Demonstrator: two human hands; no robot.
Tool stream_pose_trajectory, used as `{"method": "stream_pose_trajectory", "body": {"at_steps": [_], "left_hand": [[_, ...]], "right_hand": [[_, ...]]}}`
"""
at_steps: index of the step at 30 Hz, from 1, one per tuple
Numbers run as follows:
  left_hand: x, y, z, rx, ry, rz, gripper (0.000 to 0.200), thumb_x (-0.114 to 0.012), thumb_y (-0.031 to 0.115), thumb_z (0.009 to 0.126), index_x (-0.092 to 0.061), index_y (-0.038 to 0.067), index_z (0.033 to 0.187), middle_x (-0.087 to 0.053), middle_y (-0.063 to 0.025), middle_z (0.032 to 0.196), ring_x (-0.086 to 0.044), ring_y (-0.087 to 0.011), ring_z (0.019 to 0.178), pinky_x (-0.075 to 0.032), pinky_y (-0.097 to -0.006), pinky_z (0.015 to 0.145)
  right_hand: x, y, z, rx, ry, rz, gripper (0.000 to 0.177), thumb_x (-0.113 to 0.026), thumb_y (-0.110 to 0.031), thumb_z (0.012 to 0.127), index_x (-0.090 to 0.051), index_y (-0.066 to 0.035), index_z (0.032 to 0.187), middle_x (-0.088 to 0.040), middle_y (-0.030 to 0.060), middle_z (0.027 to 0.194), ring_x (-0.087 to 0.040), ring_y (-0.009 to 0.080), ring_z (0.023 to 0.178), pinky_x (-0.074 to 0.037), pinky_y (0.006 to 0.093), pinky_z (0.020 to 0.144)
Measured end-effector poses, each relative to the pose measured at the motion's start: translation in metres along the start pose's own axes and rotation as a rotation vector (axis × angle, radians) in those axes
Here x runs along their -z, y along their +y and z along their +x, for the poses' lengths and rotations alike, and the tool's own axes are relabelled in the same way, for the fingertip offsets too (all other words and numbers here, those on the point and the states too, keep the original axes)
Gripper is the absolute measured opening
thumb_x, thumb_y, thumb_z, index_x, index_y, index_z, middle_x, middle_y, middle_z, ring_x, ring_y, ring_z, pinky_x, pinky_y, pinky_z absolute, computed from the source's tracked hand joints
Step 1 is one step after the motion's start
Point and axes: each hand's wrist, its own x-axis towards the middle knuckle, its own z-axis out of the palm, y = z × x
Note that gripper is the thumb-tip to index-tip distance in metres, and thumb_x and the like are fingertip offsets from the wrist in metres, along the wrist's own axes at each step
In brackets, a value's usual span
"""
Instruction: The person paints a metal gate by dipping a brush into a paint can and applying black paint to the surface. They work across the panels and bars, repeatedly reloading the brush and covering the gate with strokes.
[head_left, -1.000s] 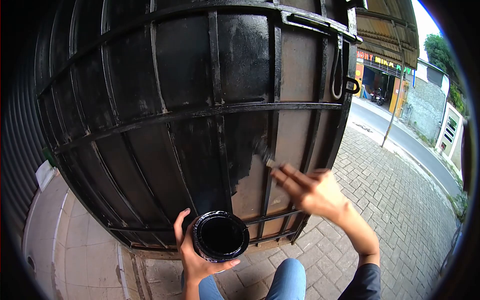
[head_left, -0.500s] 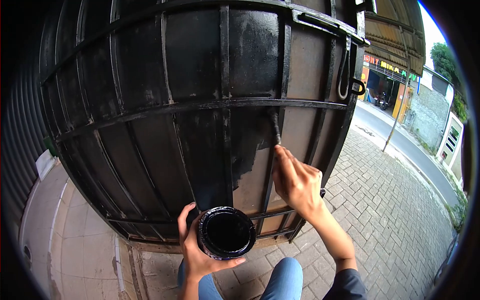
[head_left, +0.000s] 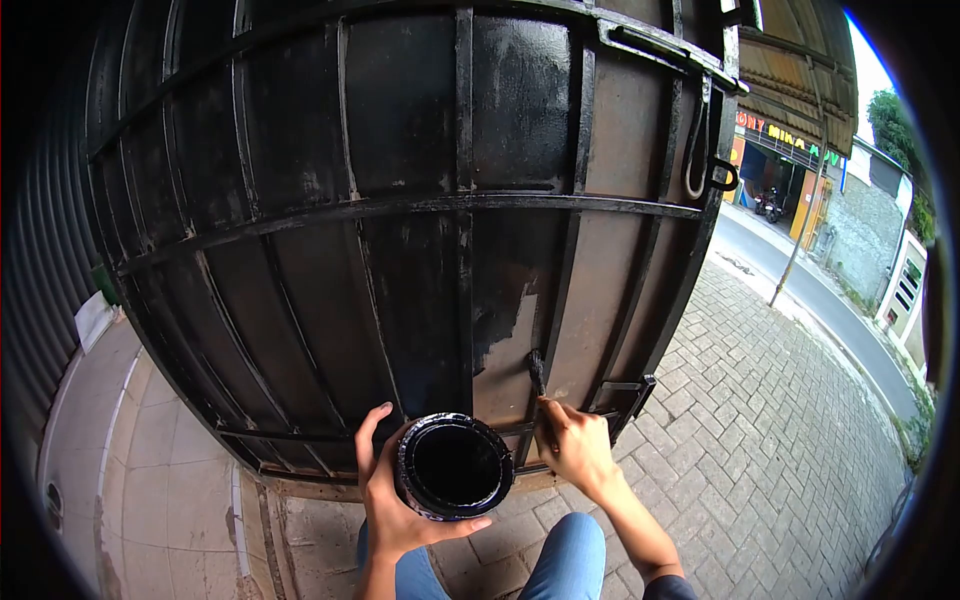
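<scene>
Cups the open paint can point(head_left: 452, 467) in the left hand point(head_left: 392, 505), fingers curled round its wall, just before the bottom rail of the gate point(head_left: 400, 120); clasps the brush point(head_left: 537, 372) in the closed right hand point(head_left: 575, 447), bristles touching a low gate bar

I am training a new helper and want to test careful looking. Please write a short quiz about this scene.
1. What does the left hand hold?
A) a roller
B) an open can of black paint
C) a rag
2. True or false: the brush in the right hand is at the top bar of the gate.
3. Fill in: the unpainted strip to the right of the brush is ____ in colour.

Key: 1 B. 2 False: the brush is low on the gate, near the bottom bars. 3 Brown.
</scene>
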Motion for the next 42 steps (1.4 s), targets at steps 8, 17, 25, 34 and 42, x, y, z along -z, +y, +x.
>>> {"method": "stream_pose_trajectory", "body": {"at_steps": [8, 17, 25, 34, 42], "left_hand": [[-0.001, 0.001, -0.001, 0.026, 0.008, -0.041, 0.088, -0.087, 0.058, 0.045, -0.066, -0.006, 0.102, -0.056, -0.0223, 0.118, -0.035, -0.0368, 0.133, -0.041, -0.0469, 0.104], [0.003, 0.002, -0.004, 0.059, 0.011, -0.046, 0.089, -0.088, 0.057, 0.044, -0.065, -0.006, 0.103, -0.054, -0.0225, 0.121, -0.037, -0.0365, 0.132, -0.043, -0.0462, 0.104], [0.005, -0.002, -0.006, -0.007, -0.046, 0.025, 0.090, -0.088, 0.057, 0.043, -0.065, -0.006, 0.103, -0.048, -0.0239, 0.127, -0.039, -0.0365, 0.130, -0.043, -0.0465, 0.103], [0.008, -0.001, -0.007, 0.022, -0.016, 0.018, 0.091, -0.087, 0.059, 0.043, -0.064, -0.006, 0.103, -0.048, -0.0237, 0.128, -0.038, -0.0366, 0.131, -0.043, -0.0475, 0.103], [0.009, -0.001, -0.006, 0.024, -0.004, 0.012, 0.089, -0.086, 0.059, 0.044, -0.065, -0.004, 0.103, -0.053, -0.0231, 0.123, -0.037, -0.0363, 0.132, -0.043, -0.0472, 0.104]], "right_hand": [[0.041, 0.001, 0.054, 0.276, 0.432, -0.042, 0.049, -0.068, -0.003, 0.075, -0.055, 0.004, 0.122, -0.066, 0.0191, 0.101, -0.068, 0.0210, 0.067, -0.056, 0.0301, 0.056], [-0.028, 0.012, -0.025, 0.106, 0.055, 0.050, 0.043, -0.068, -0.004, 0.075, -0.060, 0.003, 0.117, -0.069, 0.0173, 0.096, -0.070, 0.0244, 0.070, -0.057, 0.0326, 0.058], [0.030, 0.011, 0.040, 0.260, 0.367, 0.035, 0.049, -0.066, 0.000, 0.074, -0.058, 0.005, 0.123, -0.067, 0.0215, 0.106, -0.070, 0.0252, 0.074, -0.058, 0.0313, 0.060], [-0.025, 0.015, -0.020, 0.178, -0.131, 0.117, 0.035, -0.066, -0.013, 0.080, -0.063, -0.002, 0.113, -0.068, 0.0143, 0.080, -0.068, 0.0256, 0.064, -0.056, 0.0346, 0.057], [0.051, 0.011, 0.057, 0.296, 0.385, 0.081, 0.037, -0.068, -0.004, 0.076, -0.063, 0.000, 0.112, -0.069, 0.0150, 0.094, -0.069, 0.0225, 0.066, -0.056, 0.0293, 0.056]]}}
